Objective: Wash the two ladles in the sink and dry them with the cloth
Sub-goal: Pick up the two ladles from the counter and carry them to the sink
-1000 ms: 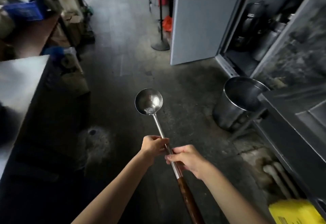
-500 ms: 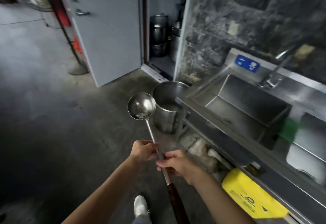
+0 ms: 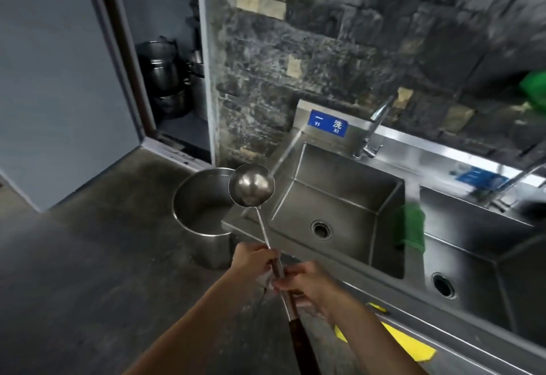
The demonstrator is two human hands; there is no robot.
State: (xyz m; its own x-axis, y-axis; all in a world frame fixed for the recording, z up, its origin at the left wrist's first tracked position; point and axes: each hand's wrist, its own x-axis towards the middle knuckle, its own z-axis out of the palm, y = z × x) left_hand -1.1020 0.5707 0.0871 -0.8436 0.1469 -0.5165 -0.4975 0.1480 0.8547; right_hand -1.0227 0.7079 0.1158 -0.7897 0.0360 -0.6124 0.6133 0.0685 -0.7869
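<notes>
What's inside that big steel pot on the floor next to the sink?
The steel pot shows only bare shiny metal inside; whether it holds water I cannot tell. The ladle bowl, held up by both hands, covers its right rim.

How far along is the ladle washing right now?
Nothing looks washed yet: the left sink basin looks dry and no water runs from the faucet. In hand: the left hand and right hand grip one ladle beside the basin. Left: washing, then drying with the green cloth. No second ladle shows.
</notes>
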